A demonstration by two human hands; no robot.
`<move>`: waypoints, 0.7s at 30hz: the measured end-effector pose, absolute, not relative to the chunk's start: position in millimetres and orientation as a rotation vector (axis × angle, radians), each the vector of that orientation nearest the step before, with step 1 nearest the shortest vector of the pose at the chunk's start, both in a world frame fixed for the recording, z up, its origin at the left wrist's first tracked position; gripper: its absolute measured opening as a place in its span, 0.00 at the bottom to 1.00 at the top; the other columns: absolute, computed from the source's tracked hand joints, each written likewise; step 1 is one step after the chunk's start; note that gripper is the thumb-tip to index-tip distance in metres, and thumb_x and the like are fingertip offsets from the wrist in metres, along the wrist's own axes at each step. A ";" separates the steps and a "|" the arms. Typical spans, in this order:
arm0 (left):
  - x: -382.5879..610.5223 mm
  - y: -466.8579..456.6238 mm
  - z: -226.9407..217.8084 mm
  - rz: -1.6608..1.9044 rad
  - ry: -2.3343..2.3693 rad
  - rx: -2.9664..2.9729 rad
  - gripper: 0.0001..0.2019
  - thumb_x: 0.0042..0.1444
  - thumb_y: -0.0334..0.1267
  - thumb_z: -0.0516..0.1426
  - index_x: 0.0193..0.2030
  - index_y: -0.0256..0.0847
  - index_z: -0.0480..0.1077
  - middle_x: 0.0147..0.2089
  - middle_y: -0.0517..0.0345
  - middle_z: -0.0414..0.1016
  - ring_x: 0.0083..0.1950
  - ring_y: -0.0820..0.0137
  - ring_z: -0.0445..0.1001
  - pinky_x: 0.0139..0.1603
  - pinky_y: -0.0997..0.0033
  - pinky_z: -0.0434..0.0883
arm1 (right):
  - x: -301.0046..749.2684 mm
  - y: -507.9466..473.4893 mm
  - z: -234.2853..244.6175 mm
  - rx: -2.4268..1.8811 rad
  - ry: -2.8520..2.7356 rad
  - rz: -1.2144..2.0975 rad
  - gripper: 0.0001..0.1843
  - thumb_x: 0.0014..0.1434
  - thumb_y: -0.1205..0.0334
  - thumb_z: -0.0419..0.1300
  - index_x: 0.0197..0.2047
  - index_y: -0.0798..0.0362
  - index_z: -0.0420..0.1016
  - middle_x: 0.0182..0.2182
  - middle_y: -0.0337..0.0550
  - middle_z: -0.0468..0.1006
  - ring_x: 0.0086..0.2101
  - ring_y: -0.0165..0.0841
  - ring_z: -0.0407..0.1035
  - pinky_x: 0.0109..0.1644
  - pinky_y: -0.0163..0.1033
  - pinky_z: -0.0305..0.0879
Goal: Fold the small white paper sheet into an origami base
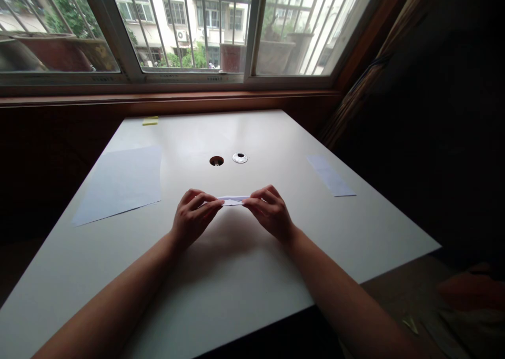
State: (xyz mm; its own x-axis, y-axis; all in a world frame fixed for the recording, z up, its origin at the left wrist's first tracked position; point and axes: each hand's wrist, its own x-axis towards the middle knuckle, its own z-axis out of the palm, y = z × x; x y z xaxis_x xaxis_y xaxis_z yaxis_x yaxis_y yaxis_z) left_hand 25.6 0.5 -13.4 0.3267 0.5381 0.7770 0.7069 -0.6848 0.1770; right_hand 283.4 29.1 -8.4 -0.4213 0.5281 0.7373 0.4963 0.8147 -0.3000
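Between my two hands a small piece of folded white paper (234,200) is held a little above the table, its shadow falling below it. My left hand (196,212) pinches the paper's left end between thumb and fingers. At the opposite end, my right hand (272,210) grips it the same way. The fingertips cover both ends, so only the middle of the paper shows, with creased layers and a pointed flap along its near edge.
On the white table (252,311) lie a large paper sheet (122,183) at left, a paper strip (331,176) at right and a yellow sticky-note pad (150,121) at the far edge. Beyond my hands are a round hole (216,161) and its cover (240,158). A barred window stands behind.
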 end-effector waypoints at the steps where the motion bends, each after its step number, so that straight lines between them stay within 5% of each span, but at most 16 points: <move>1: 25.3 0.2 -13.4 -1.284 -1.139 -2.402 0.15 0.56 0.31 0.65 0.49 0.50 0.76 0.40 0.58 0.80 0.42 0.66 0.70 0.45 0.63 0.71 | 283.3 29.6 -8.5 -0.757 -2.077 0.057 0.09 0.60 0.66 0.65 0.43 0.44 0.81 0.35 0.42 0.78 0.38 0.36 0.66 0.44 0.43 0.70; 21: 21.0 7.3 -10.7 -1.627 -1.400 -2.403 0.08 0.61 0.36 0.61 0.46 0.49 0.78 0.42 0.54 0.76 0.43 0.68 0.74 0.42 0.65 0.75 | 293.5 37.0 -3.8 -0.908 -1.812 0.225 0.06 0.60 0.65 0.66 0.38 0.44 0.82 0.34 0.41 0.76 0.38 0.36 0.66 0.42 0.45 0.71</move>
State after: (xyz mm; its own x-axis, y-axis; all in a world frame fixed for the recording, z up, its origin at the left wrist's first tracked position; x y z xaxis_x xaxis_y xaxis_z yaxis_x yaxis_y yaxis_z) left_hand 21.0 7.3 -10.7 0.1136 0.6877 0.7171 0.6063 -0.6198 0.4983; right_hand 293.5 37.0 -3.8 -0.1636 0.6731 0.7212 0.4759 0.6943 -0.5399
